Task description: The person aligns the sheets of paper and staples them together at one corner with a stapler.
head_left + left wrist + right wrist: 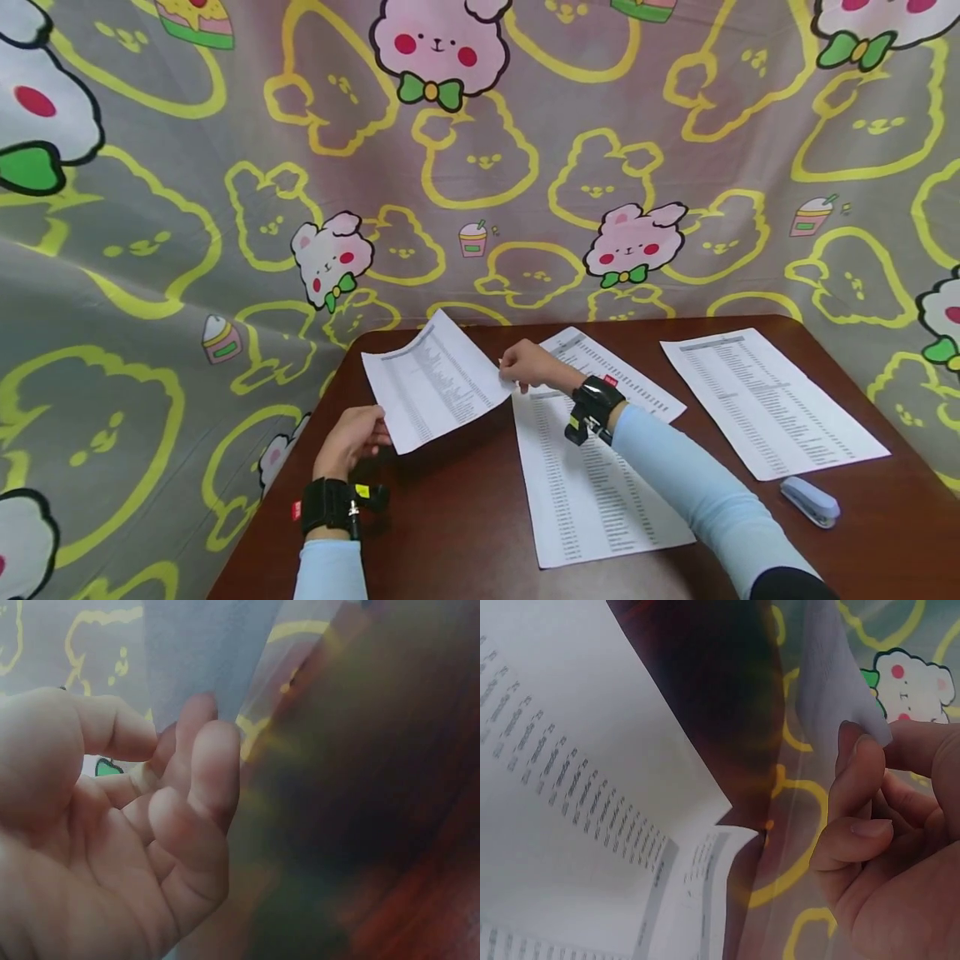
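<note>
A printed sheet of paper [438, 383] is lifted at a tilt above the left part of the table, gently bowed. My left hand [358, 437] pinches its left edge between thumb and fingers; the left wrist view shows the sheet [202, 652] rising from that pinch. At the opposite edge, my right hand [532, 365] pinches a corner, and in the right wrist view this corner [870, 716] sits between thumb and forefinger. Beneath the right wrist, a long printed sheet [600, 508] lies on the table, with another printed sheet [637, 387] partly covered behind it.
On the right, a further printed sheet [772, 400] lies on the brown table [450, 533]. A light purple stapler [812, 502] rests near that sheet's front corner. A patterned cloth [525, 183] hangs behind the table and along its left side.
</note>
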`<action>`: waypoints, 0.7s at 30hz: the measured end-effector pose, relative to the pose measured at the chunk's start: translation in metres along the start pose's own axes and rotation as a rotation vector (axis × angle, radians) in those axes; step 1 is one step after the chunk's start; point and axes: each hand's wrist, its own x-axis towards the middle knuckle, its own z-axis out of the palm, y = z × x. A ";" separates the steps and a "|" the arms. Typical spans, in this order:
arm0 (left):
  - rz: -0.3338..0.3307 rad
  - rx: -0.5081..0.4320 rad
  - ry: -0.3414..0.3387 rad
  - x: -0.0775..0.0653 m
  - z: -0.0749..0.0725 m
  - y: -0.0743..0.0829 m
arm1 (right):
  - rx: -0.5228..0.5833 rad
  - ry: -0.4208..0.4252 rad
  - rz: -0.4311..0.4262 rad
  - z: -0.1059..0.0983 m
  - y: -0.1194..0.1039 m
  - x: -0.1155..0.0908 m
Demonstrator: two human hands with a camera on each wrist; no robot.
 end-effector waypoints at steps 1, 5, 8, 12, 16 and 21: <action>0.007 0.002 -0.002 -0.001 0.000 0.002 | 0.010 0.002 0.000 -0.002 0.001 -0.001; 0.026 0.013 -0.005 -0.003 0.002 0.012 | 0.039 -0.001 0.016 -0.008 0.002 -0.005; 0.037 0.029 -0.003 -0.005 0.002 0.020 | 0.056 -0.003 0.027 -0.014 0.001 -0.010; 0.049 0.044 0.003 -0.005 0.003 0.028 | 0.064 0.019 0.048 -0.020 -0.001 -0.015; 0.056 0.041 0.000 -0.004 0.006 0.032 | 0.056 0.031 0.059 -0.023 -0.001 -0.020; 0.061 0.052 -0.003 -0.004 0.010 0.033 | 0.051 0.037 0.053 -0.025 0.002 -0.028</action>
